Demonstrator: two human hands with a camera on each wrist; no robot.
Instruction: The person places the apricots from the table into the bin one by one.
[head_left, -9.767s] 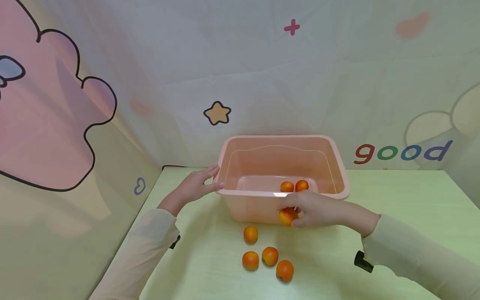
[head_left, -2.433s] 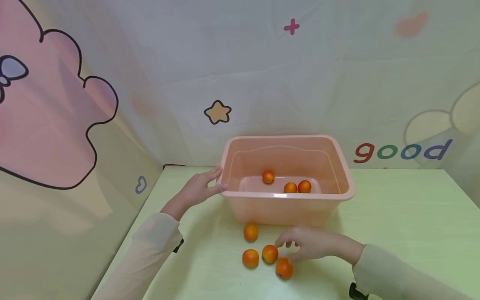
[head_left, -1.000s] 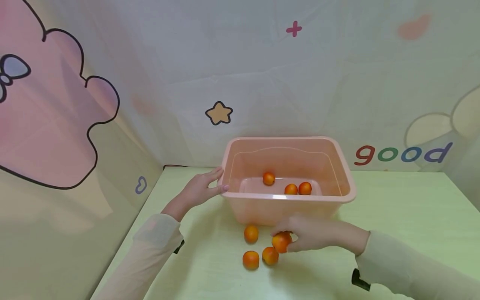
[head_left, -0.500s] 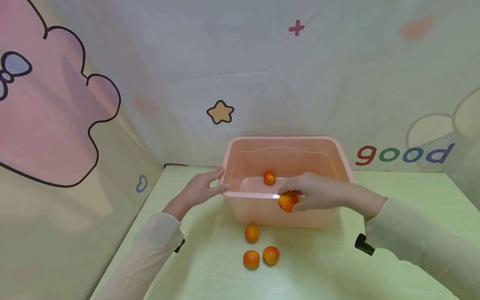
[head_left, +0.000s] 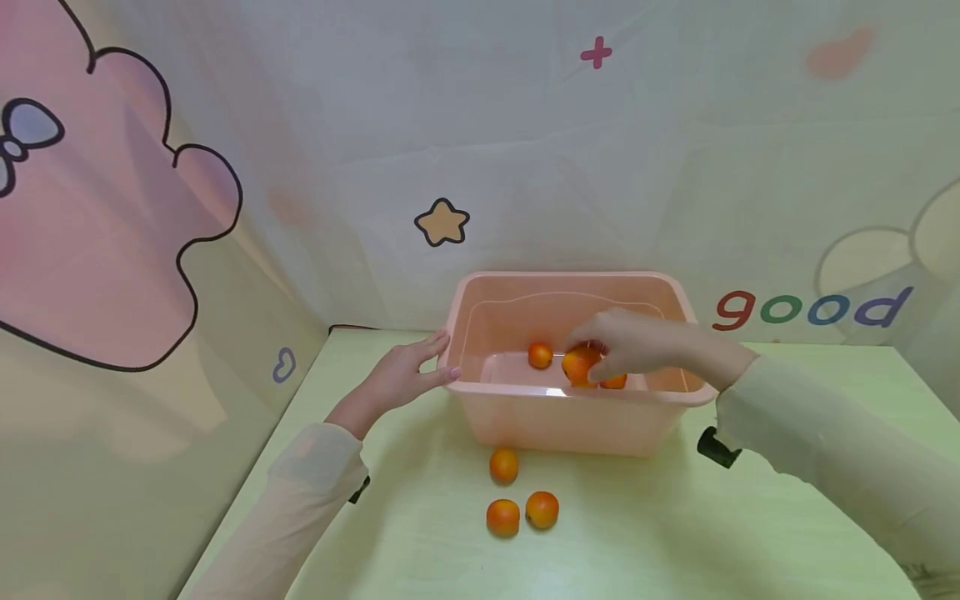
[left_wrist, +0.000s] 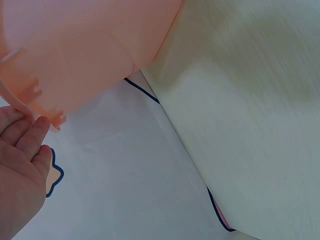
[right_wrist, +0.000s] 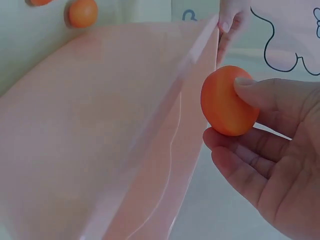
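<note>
My right hand [head_left: 641,343] pinches an orange-red round fruit [head_left: 579,365] between thumb and fingers, over the opening of a pink plastic bin [head_left: 555,421]. In the right wrist view the held fruit [right_wrist: 225,102] shows beside the bin's rim, the thumb on one side and fingertips under it. My left hand [head_left: 401,377] holds the bin's left rim near the front corner; the left wrist view shows its fingers [left_wrist: 32,137] at the rim. Inside the bin lie a fruit [head_left: 540,355] at the left and another fruit [head_left: 614,382] partly hidden by the right hand.
Three more fruits lie on the pale green table [head_left: 420,533] in front of the bin: one fruit [head_left: 504,466] near its base, one fruit [head_left: 503,517] and another fruit [head_left: 542,510] closer to me. A printed cloth wall [head_left: 360,208] stands behind the bin.
An earlier fruit went into the bin. Then my right hand picked another fruit off the table, raised it past the front rim and brought it over the opening. The left hand stays at the rim.
</note>
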